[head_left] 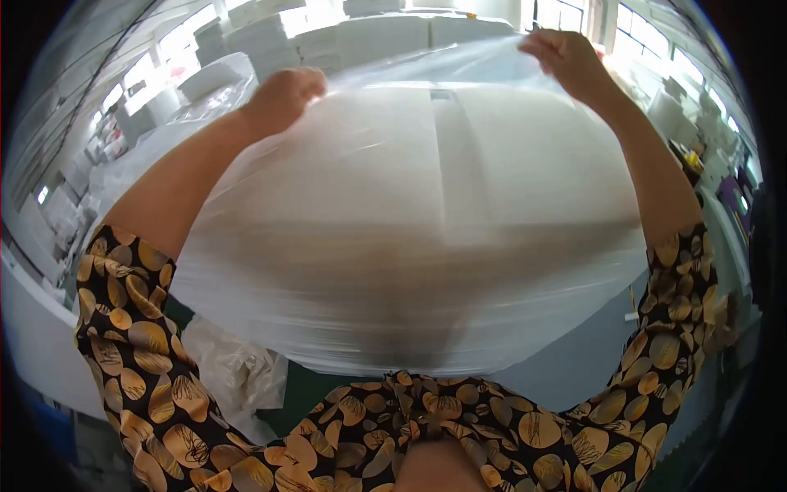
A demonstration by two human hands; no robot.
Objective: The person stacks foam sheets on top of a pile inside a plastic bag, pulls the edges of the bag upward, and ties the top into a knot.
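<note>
A large clear plastic bag (393, 303) covers a stack of white foam sheets or blocks (361, 156) right in front of me. My left hand (287, 98) is closed on the bag's edge at the upper left. Raised higher at the upper right, my right hand (564, 59) pinches the same edge. Between the two hands the film is stretched taut above the far top of the stack. A pale vertical strip, perhaps a gap or tape, runs down the middle of the white surface under the plastic.
Tall white stacks (361, 41) stand behind the wrapped one, below bright windows. Plastic-covered white material (205, 94) lies at the left. Crumpled clear plastic (234, 361) is on the floor at lower left. Assorted items (693, 160) line the right side.
</note>
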